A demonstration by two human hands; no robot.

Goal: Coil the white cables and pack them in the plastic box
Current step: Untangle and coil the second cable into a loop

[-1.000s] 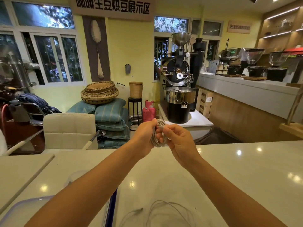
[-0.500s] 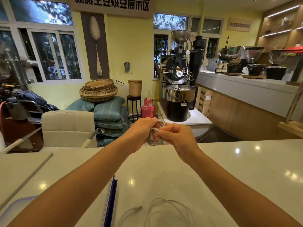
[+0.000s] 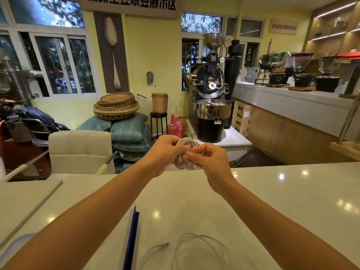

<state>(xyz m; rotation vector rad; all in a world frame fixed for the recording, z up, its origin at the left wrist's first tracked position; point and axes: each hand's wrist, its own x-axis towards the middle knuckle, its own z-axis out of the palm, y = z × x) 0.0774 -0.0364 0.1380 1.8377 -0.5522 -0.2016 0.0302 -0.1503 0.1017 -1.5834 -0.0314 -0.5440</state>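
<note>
A white cable wound into a small coil (image 3: 184, 145) is held up above the far edge of the white counter (image 3: 272, 201). My left hand (image 3: 165, 152) grips the coil from the left. My right hand (image 3: 209, 160) pinches the cable's end against the coil from the right. A second white cable (image 3: 194, 248) lies loose in wide loops on the counter close to me, between my forearms. A corner of the clear plastic box (image 3: 11, 244) with a bluish rim shows at the bottom left, mostly hidden by my left arm.
A blue-edged flat lid or folder (image 3: 132, 236) lies on the counter beside the box. Beyond the counter stand a white padded chair (image 3: 79, 151), stacked sacks, a pink gas cylinder and a coffee roaster (image 3: 211, 106).
Both hands stay together on the coil, and my right fingers have shifted slightly around the cable end. The view has tilted a little upward.
</note>
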